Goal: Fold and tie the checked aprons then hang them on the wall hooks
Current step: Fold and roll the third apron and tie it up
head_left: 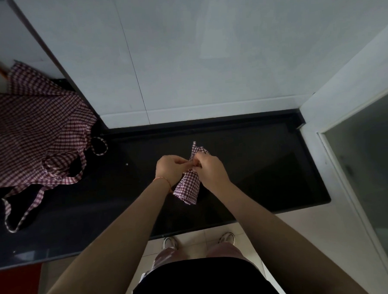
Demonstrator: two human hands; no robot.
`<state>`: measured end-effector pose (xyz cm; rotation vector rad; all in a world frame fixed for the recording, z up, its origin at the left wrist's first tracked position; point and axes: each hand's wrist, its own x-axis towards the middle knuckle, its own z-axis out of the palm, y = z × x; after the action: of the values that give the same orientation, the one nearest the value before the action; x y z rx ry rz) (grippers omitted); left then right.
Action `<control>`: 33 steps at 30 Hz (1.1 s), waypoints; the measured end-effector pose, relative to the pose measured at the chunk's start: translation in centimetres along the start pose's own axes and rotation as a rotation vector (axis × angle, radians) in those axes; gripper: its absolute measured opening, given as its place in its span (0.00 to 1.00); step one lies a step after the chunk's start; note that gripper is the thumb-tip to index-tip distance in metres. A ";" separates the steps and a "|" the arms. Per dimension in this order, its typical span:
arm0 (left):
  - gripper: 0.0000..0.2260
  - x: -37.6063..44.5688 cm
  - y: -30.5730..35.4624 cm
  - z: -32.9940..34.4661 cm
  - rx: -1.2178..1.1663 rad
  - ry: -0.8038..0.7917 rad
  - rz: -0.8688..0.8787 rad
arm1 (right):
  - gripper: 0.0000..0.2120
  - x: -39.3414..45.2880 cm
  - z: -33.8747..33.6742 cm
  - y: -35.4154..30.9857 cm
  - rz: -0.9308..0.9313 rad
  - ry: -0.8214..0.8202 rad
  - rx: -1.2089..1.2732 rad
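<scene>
A red-and-white checked apron, folded into a small bundle, sits between my hands above the black counter. My left hand and my right hand meet at the bundle's middle, fingers curled and pinching its strap. The bundle's upper end sticks out past my right hand. A second checked apron lies spread out and unfolded on the counter's left side, its straps trailing toward the front edge.
Pale wall tiles rise behind the counter. A white frame with a glass panel closes the right side. A dark vertical edge runs up at the left. The tiled floor and my shoes show below the counter's front edge.
</scene>
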<state>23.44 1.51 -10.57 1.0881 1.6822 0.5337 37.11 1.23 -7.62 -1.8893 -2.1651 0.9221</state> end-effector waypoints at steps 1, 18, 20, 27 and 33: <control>0.07 0.1 0.0 -0.1 0.060 -0.043 0.018 | 0.07 0.2 0.0 -0.1 0.008 -0.017 -0.015; 0.04 -0.3 0.4 1.3 0.411 -0.102 0.162 | 0.26 3.2 0.3 -0.1 0.132 -0.352 -0.375; 0.04 -0.4 0.2 1.5 0.393 -0.080 0.179 | 0.30 4.2 -0.1 -0.7 0.293 -0.437 -0.323; 0.05 -1.1 -0.9 1.8 0.268 0.077 0.215 | 0.11 3.5 -0.6 0.9 0.704 -0.308 0.508; 0.06 -1.0 -1.2 2.3 0.209 0.073 0.258 | 0.06 2.7 -1.8 0.9 0.779 -0.315 0.744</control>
<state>25.11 -0.32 -11.85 1.4658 1.6983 0.5756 38.19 4.43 -7.41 -2.2077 -0.8421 1.9056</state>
